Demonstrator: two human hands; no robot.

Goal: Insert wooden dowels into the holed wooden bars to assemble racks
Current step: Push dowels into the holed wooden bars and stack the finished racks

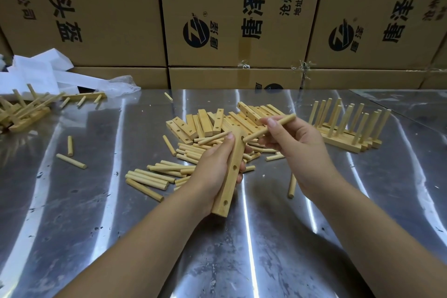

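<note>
A holed bar (231, 176) is gripped lengthwise in the left hand (212, 167), fingers curled round it, above the steel table (96, 201). A dowel (269, 127) is pinched between thumb and fingers of the right hand (297, 150), its lower tip held at the bar's far end (entry into a hole cannot be confirmed). Loose dowels (150, 178) and spare bars (205, 123) are heaped beyond the hands. Finished racks (348, 128) are stood at right.

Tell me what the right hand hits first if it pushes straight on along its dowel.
The dowel in the right hand has its tip almost at the upper end of the holed bar that the left hand grips, so likely that bar. Hole alignment is unclear.
</note>
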